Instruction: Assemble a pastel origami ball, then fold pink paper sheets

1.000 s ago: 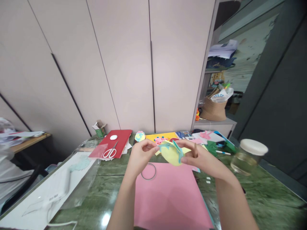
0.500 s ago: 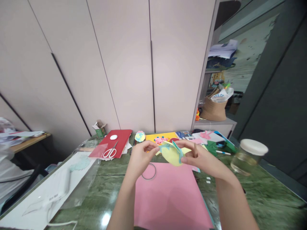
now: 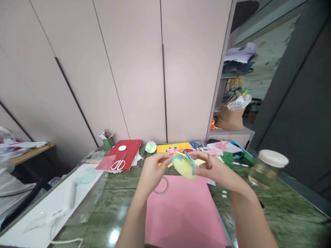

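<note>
Between my two hands a yellow and light-blue paper flower (image 3: 184, 166) is held up above the far end of a pink paper sheet (image 3: 184, 210). My left hand (image 3: 156, 168) pinches its left edge between thumb and fingers. On the other side, my right hand (image 3: 210, 168) grips a blue folded edge with thumb and fingertips. The yellow underside of the paper piece faces me. On the pink sheet's upper left lies a thin ring (image 3: 161, 185), partly behind my left wrist.
White-handled scissors (image 3: 119, 164) lie on a red folder (image 3: 129, 151) at the left. A lidded jar of liquid (image 3: 266, 170) stands at the right. Behind my hands are a yellow sheet (image 3: 165, 148), green paper pieces (image 3: 227, 159) and a round paper flower (image 3: 151, 147). A white device (image 3: 62, 203) rests on the left.
Both hands keep their hold on the paper flower. Its blue right edge has opened out slightly and tilted; otherwise the scene stays the same.
</note>
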`<state>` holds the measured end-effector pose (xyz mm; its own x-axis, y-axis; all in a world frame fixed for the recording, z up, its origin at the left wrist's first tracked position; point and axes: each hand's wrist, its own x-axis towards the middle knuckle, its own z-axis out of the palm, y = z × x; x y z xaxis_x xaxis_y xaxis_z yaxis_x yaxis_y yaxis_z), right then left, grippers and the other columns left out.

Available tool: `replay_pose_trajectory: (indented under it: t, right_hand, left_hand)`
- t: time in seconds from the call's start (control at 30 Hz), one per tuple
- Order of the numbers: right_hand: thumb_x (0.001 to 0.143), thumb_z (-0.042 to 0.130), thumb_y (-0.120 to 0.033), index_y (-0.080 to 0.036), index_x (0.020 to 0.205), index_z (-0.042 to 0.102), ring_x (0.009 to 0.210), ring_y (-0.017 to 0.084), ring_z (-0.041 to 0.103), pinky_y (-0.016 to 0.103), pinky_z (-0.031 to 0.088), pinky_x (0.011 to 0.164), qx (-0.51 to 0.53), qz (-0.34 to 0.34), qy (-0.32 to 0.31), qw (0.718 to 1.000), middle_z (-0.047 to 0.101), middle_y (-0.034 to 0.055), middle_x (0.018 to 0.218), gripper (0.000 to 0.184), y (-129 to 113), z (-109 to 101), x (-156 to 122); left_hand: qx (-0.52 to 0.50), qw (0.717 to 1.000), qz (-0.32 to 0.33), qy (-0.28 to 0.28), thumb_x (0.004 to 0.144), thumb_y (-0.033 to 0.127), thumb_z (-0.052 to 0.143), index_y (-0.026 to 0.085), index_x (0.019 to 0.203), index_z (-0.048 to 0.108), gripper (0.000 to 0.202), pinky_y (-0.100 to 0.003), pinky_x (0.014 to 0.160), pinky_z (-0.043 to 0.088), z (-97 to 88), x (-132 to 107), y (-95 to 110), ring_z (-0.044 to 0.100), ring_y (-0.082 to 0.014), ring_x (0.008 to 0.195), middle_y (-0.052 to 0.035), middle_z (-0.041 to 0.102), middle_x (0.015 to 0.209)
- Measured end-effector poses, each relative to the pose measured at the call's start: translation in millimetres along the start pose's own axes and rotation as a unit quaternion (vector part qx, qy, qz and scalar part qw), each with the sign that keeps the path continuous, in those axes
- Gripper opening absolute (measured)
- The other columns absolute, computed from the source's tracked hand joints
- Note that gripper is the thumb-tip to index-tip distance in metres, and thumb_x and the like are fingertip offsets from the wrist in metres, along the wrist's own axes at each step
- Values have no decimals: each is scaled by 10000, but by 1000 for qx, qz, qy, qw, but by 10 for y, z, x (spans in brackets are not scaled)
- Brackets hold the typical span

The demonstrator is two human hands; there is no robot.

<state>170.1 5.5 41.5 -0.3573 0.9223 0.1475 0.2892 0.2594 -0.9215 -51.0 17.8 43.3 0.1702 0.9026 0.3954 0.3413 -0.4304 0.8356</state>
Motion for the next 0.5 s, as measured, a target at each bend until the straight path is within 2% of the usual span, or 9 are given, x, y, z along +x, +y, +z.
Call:
replay_pose_trajectory:
  t: [0.17,0.27,0.37,0.5]
  right_hand:
    - [735,643,-427,-274,1172,517,667,97,545,297,474,646,13,-2,8,1000,438,67,1336,480,19,-12,18]
    - [734,644,-422,-262,1169,520,721,117,573,313,485,693,21,-3,6,1000,436,75,1341,480,16,-10,16]
    - [736,645,-412,-277,1160,529,638,86,536,286,469,620,13,-3,8,1000,455,62,1322,460,16,-4,11]
    - [745,640,-395,-309,1173,516,511,38,401,234,369,483,-4,7,0,1000,498,38,1253,454,16,1,6]
  left_hand:
    - [-6,1000,-6,10,781,284,574,204,783,692,143,-287,757,481,12,18,-25,649,-202,825,-43,711,866]
    - [-14,999,-22,35,712,285,655,199,779,676,111,-282,722,488,12,40,-63,651,-195,787,-41,705,823]
    - [-28,997,-33,57,641,282,716,189,741,649,152,-270,666,490,28,57,-91,642,-181,731,-30,686,750]
    - [-30,997,-37,63,633,275,714,181,660,623,133,-253,605,473,63,64,-82,610,-154,646,-11,655,678]
